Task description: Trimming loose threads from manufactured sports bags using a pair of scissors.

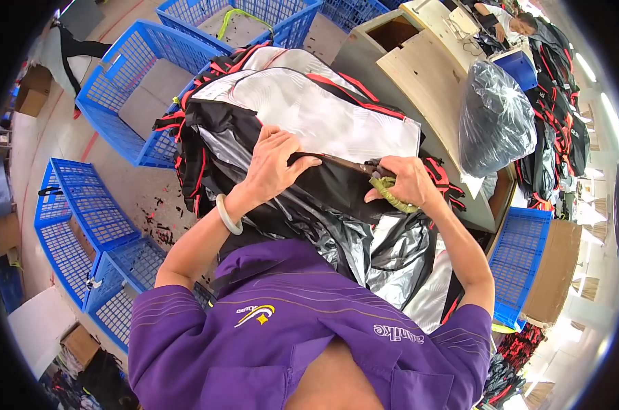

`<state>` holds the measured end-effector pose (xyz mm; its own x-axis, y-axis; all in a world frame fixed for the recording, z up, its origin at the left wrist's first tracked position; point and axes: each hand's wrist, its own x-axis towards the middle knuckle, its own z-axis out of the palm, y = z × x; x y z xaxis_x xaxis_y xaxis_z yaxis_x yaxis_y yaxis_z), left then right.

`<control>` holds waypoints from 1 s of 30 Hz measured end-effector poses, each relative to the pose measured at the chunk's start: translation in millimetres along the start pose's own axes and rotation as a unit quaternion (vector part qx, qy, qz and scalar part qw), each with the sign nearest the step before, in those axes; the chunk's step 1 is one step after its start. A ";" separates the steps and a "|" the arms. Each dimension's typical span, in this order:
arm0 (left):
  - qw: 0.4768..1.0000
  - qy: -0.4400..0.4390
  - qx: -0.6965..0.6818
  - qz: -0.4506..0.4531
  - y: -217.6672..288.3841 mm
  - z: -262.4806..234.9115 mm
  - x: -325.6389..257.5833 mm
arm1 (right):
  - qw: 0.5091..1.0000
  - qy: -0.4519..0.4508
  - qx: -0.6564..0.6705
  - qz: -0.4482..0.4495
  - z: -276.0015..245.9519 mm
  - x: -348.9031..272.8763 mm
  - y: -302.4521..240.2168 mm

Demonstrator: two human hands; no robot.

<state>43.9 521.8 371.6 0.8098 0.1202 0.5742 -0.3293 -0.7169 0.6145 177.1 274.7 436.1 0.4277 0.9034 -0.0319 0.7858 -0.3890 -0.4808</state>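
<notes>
A pair of scissors (350, 165) with green cloth wrapped round its handle is in my right hand (408, 179), fingers closed on it. The blades point left along a dark edge of the fabric. My left hand (274, 162), with a pale bangle (229, 214) on its wrist, is closed on the black fabric (323, 195) near the blade tips. That fabric belongs to a heap of sewn pieces with white patterned panels (309, 106), red trim and a shiny silver lining (350, 249). The heap lies before me, partly against my body.
Blue plastic crates stand at the left (87, 205), at the far left (142, 85) and beyond the heap (254, 20). Dark scraps (160, 222) litter the floor. Right are a wooden-topped table (425, 68), a stuffed plastic bag (497, 119) and a cardboard box (555, 273). Another person (507, 24) sits far right.
</notes>
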 end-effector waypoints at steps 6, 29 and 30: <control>0.999 0.046 -0.009 -0.001 -2.4 5.5 -5.4 | 0.998 0.000 -0.040 0.039 10.4 2.3 -4.9; 0.997 0.071 0.016 -0.040 0.2 22.3 -17.4 | 0.998 0.062 -0.009 0.028 33.4 -2.9 -2.8; 0.996 0.073 0.008 -0.045 0.1 22.5 -15.0 | 0.998 0.058 0.003 0.033 32.7 -0.9 -0.5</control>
<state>42.7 504.5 350.9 0.7558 0.2833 0.5903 -0.2491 -0.7095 0.6593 161.7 279.9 407.7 0.5277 0.8486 0.0378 0.7515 -0.4456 -0.4865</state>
